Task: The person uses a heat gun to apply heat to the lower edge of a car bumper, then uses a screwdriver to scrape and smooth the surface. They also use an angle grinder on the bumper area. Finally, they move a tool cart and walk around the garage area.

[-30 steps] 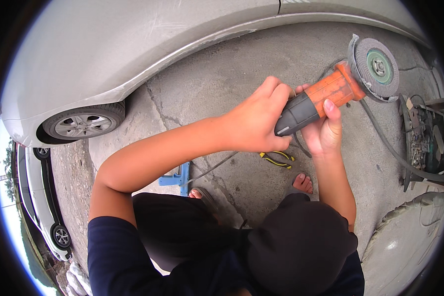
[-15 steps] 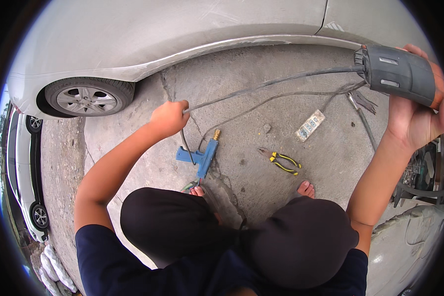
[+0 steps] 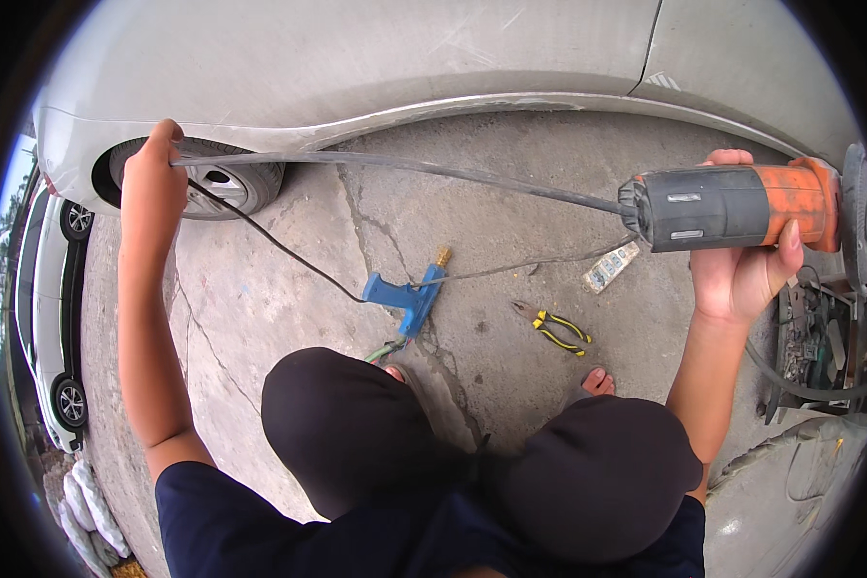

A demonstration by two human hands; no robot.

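Note:
My right hand (image 3: 737,279) is wrapped round the body of an orange and black angle grinder (image 3: 722,207), held up at the right. Its grey disc (image 3: 862,217) shows at the far right. A thick dark power cord (image 3: 405,173) leaves the grinder's rear end and runs left, pulled nearly straight. In front of the car wheel, my left hand (image 3: 154,178) grips this cord in a closed fist. Past the fist the cord drops back toward a blue pistol-shaped tool (image 3: 409,299) on the concrete.
Pliers with yellow and black handles (image 3: 561,332) and a white power strip (image 3: 610,267) lie on the concrete. A silver car (image 3: 405,67) with its wheel (image 3: 222,188) spans the far side. A bin of metal parts (image 3: 819,337) stands at the right; a white car (image 3: 43,299) is at the left.
My left hand has moved left and away from me with the cord, drawing it straighter. The grinder has shifted left and lower in view, and its orange head and disc now show.

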